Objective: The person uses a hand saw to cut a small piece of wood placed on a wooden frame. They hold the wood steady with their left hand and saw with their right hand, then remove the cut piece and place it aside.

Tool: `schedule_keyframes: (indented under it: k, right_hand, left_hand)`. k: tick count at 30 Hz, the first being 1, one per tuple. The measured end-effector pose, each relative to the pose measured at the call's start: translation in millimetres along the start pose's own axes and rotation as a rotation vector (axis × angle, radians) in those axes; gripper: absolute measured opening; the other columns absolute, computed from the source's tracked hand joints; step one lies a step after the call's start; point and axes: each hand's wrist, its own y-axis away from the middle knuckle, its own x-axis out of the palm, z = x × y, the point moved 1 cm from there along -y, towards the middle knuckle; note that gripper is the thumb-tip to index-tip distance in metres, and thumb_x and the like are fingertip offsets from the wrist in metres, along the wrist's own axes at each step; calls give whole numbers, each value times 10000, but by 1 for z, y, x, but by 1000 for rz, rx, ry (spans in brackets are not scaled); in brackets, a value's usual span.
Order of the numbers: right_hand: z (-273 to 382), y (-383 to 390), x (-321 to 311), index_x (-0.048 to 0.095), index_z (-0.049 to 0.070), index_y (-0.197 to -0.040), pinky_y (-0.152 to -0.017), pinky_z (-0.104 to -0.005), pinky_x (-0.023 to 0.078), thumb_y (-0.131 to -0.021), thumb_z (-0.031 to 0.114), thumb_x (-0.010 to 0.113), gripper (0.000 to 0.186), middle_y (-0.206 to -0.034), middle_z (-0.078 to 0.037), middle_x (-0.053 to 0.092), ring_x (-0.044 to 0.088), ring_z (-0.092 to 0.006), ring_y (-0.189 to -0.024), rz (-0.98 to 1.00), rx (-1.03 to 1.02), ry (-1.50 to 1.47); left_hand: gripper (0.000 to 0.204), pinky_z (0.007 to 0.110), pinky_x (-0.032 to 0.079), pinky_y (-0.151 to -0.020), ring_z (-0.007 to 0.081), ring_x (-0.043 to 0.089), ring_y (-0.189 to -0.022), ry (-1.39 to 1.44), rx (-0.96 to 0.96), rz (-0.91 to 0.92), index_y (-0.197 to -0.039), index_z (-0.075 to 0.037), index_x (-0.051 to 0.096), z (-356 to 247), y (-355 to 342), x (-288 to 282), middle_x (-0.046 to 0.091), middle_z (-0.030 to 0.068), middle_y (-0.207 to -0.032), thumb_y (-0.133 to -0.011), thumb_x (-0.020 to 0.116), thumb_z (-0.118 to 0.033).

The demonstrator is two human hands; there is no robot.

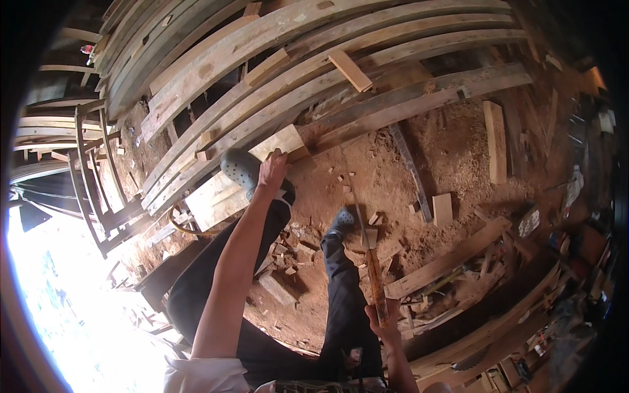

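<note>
My left hand [272,170] reaches forward with its fingers curled on a pale wooden plank [216,204]. Beside it my left foot, in a grey clog [240,168], rests on the same plank. My right hand [384,319] is closed around the wooden handle of a long thin-bladed tool [372,275]. Its narrow blade points forward over the dirt, past my right clog [342,221]. The blade is seen nearly edge-on, so I cannot tell its exact kind. The blade and the plank are apart.
Long wooden beams [275,92] lie stacked ahead, with a short block [350,70] on top. A dark bar [411,171] and a wood offcut [442,209] lie on the dirt floor. More timber [449,259] is at the right. A metal frame [95,170] stands at the left.
</note>
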Motion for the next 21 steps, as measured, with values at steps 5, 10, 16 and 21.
schedule_keyframes:
  k: [5, 10, 16, 21]
  right_hand:
    - [13, -9, -8, 539, 37, -748, -429, -391, 378, -819, 99, 670, 162, -552, -93, 473, 499, -305, -449, -55, -44, 78]
    - [18, -14, -13, 549, 19, -775, -433, -368, 372, -820, 77, 662, 135, -554, -96, 461, 494, -289, -444, 11, 27, 73]
    - [11, -8, -12, 540, 5, -791, -434, -357, 360, -850, 98, 649, 154, -540, -95, 445, 460, -268, -427, 4, 93, -37]
    - [7, -5, -9, 523, 2, -748, -434, -357, 355, -883, 120, 635, 212, -521, -93, 429, 440, -257, -414, 30, 119, -66]
  left_hand:
    - [327, 415, 564, -771, 309, 629, -959, -54, 115, -86, -1059, -26, 649, -9, -4, 7, 570, 123, -993, -767, 740, -142]
    - [318, 395, 574, -771, 289, 609, -975, -129, 153, -90, -1060, -19, 646, -16, -8, 13, 538, 113, -1006, -780, 730, -145]
    - [320, 392, 582, -756, 286, 592, -994, -96, 169, -80, -1078, -26, 635, -23, -18, 9, 525, 110, -1028, -795, 718, -149]
    - [274, 392, 587, -742, 285, 590, -999, -60, 152, -51, -1066, -19, 620, -22, -19, 10, 519, 113, -1036, -828, 685, -138]
